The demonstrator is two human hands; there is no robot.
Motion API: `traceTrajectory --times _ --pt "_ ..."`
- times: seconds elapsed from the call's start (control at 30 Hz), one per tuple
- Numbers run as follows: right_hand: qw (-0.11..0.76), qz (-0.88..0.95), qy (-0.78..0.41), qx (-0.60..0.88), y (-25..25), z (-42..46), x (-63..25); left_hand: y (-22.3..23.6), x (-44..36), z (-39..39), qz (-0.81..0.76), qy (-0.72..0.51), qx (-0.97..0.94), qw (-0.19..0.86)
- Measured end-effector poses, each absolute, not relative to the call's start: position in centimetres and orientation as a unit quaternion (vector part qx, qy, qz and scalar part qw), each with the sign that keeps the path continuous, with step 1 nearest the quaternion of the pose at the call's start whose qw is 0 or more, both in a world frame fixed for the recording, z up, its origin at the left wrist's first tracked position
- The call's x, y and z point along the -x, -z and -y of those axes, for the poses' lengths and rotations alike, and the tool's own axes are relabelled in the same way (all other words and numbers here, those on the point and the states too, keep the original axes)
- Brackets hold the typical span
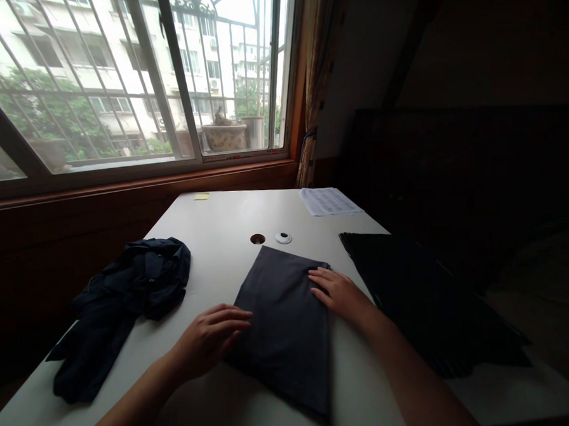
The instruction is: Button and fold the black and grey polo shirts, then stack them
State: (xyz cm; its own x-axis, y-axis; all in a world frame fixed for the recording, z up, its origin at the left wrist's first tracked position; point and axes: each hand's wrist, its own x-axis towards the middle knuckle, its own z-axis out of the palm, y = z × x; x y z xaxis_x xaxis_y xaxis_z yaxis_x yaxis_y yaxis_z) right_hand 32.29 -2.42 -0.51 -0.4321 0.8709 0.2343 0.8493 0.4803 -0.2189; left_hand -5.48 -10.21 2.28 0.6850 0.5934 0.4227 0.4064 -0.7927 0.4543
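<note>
A folded dark grey cloth (285, 327) lies flat on the white table in front of me, with slight wrinkles across its upper part; which garment it is, I cannot tell. My left hand (209, 338) is at its left edge, fingers stretched out with their tips over the fabric. On the upper right edge rests my right hand (334, 290), its fingers extended and lying on the cloth. Neither hand grips anything. To the left lies a crumpled dark navy garment (145, 284), partly hanging toward the table's edge. A black flat cloth (422, 301) lies to the right, beyond my right forearm.
The white table (227, 216) has a round cable hole (257, 238) and a white round cap (283, 238) near its middle. Printed papers (330, 201) lie at the far right, a yellow sticky note (201, 196) at the far left. Behind stands a barred window (129, 81) with a tied curtain (310, 110).
</note>
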Motion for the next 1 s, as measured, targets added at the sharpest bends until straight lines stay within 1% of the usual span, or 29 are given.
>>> traceTrajectory --times 0.17,0.33,0.43,0.63,0.7,0.83,0.9,1.0 --pt "0.184 0.839 -0.018 0.512 -0.5 2.4 -32.6 -2.0 4.5 8.3 -0.296 -0.191 -0.933 0.068" --pt "0.163 0.822 -0.004 0.546 -1.4 2.6 -33.3 -2.1 2.0 6.0 -0.284 -0.142 -0.948 0.027" --pt "0.149 0.811 -0.006 0.566 -1.5 2.6 -33.8 -1.8 0.0 4.4 -0.3 -0.129 -0.945 0.022" --pt "0.16 0.8 -0.023 0.577 -1.1 2.3 -34.6 -0.3 -2.4 3.1 -0.341 -0.083 -0.936 0.041" --pt "0.181 0.79 -0.015 0.585 -1.0 2.2 -34.3 0.0 -2.4 3.5 -0.349 -0.08 -0.933 0.039" --pt "0.243 0.783 0.038 0.571 -0.7 2.0 -31.6 0.5 -2.3 4.2 -0.361 -0.084 -0.929 0.027" --pt "0.229 0.806 0.036 0.544 -0.3 1.9 -29.7 0.6 -2.3 4.3 -0.366 -0.084 -0.927 0.019" --pt "0.164 0.836 0.007 0.524 0.8 1.8 -27.8 0.7 -2.4 4.6 -0.376 -0.081 -0.923 0.01"
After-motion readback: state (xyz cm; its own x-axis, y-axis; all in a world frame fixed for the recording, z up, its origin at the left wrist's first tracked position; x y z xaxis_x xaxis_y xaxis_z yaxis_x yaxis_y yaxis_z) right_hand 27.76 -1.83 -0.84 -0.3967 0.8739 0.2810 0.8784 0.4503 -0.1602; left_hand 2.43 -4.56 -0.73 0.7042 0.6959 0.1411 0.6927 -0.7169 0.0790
